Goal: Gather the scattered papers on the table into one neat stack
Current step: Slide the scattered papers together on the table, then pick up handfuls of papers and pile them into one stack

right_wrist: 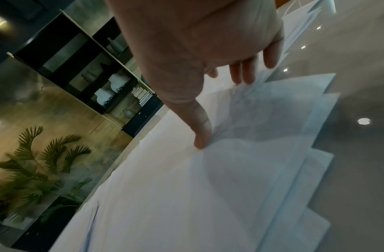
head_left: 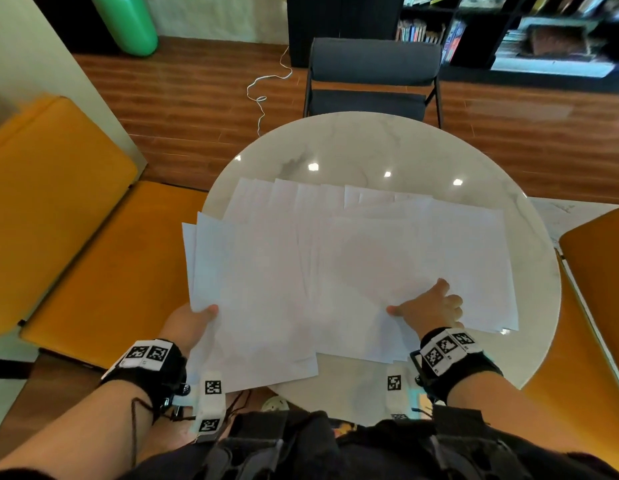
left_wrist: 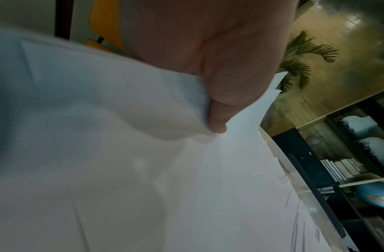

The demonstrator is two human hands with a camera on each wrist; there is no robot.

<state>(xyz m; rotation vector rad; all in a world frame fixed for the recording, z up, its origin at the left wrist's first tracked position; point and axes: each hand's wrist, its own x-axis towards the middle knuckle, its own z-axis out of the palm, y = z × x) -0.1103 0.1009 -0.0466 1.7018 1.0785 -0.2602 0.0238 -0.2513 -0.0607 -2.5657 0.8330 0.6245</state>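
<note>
Several white papers (head_left: 353,258) lie fanned and overlapping across the round marble table (head_left: 387,143). My left hand (head_left: 192,322) pinches the near left edge of the leftmost sheets, thumb on top; in the left wrist view the thumb (left_wrist: 217,119) presses a bent bundle of papers (left_wrist: 122,136). My right hand (head_left: 429,306) rests on the sheets at the near right. In the right wrist view its thumb (right_wrist: 200,134) and straight fingers (right_wrist: 243,71) touch the papers (right_wrist: 251,153) from above.
A dark chair (head_left: 372,77) stands at the table's far side. Orange seats (head_left: 76,237) flank the table on the left, and another orange seat (head_left: 599,271) is on the right. A white cord (head_left: 263,95) trails on the wooden floor. Bookshelves (head_left: 526,29) line the back wall.
</note>
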